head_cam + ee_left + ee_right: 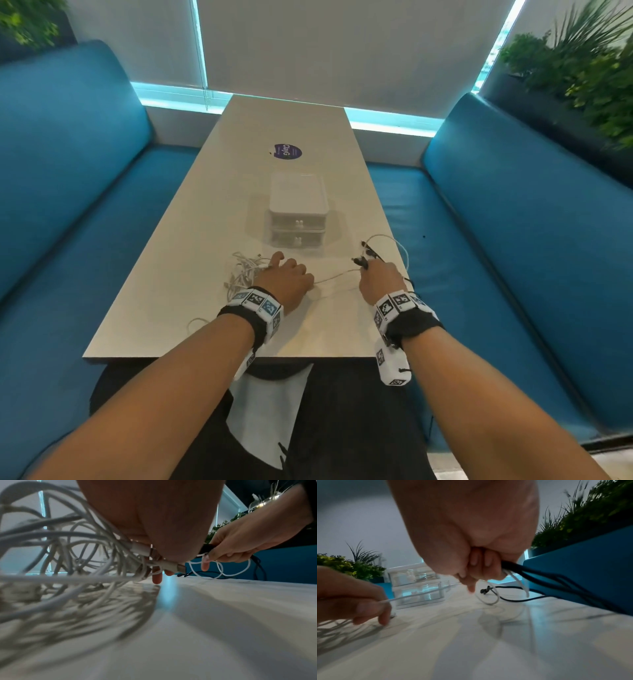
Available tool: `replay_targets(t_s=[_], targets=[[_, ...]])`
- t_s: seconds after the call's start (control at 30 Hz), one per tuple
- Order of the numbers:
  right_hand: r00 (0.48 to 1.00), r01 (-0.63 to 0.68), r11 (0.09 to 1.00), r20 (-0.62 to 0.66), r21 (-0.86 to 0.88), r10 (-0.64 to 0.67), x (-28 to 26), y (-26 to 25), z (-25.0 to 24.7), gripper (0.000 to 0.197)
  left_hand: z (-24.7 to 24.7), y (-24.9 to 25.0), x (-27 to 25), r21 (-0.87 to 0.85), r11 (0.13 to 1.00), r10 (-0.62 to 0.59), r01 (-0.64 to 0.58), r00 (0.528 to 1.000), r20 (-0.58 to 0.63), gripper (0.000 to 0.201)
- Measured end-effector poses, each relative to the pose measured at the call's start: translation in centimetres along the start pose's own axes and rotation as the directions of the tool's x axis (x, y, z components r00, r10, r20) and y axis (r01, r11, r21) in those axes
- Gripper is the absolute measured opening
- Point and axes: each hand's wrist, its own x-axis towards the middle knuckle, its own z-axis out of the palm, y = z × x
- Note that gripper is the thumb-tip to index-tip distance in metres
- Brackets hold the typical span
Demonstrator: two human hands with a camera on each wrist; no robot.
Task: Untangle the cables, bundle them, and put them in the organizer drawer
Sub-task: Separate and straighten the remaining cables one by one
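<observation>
A tangle of white cables [244,271] lies on the white table [281,130] near its front left. My left hand [285,270] rests at the tangle's right side and pinches a white cable [412,596]; white plugs [169,565] show under its palm. That cable [337,275] runs across to my right hand [372,271], which grips a black cable [556,580] together with a white one, their loops [388,240] rising behind it. The clear two-drawer organizer [297,209] stands mid-table behind both hands, with both drawers closed.
A purple sticker [288,151] lies farther up the table. Blue bench seats [496,274] run along both sides, with green plants [582,68] behind the backrests. Grey blinds close off the far end. A loose white cable loop [197,322] lies near the front edge.
</observation>
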Motion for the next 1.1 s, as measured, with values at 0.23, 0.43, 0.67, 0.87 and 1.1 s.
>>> replay_targets(t_s=[0.23, 0.43, 0.67, 0.87, 1.1], targets=[[0.953, 0.301, 0.951, -0.006, 0.073, -0.302, -1.6, -2.3, 2.2, 0.046, -1.4, 0.9, 0.2, 0.022, 1.0, -0.021, 0.019, 0.998, 0.06, 0.032], [0.919, 0.394, 0.898, -0.068, 0.194, -0.388, -1.9, -2.5, 1.5, 0.041, -1.4, 0.8, 0.0, 0.038, 0.999, -0.033, 0.029, 0.994, 0.107, 0.033], [0.905, 0.324, 0.921, 0.211, 0.218, -0.368, -2.3, -2.8, 2.4, 0.025, -1.1, 1.0, -0.1, -0.006, 1.0, -0.014, 0.014, 0.999, 0.053, 0.033], [0.974, 0.185, 0.982, 0.138, -0.036, -0.178, -1.1, -0.4, 1.3, 0.026, -0.9, -0.7, -0.7, 0.068, 0.998, 0.003, -0.007, 0.998, 0.061, 0.029], [0.995, 0.088, 0.995, 0.05, -0.049, -0.086, -1.1, 0.0, 0.8, 0.024, -1.4, -0.3, -0.6, 0.103, 0.995, 0.002, -0.008, 0.998, 0.066, 0.028]])
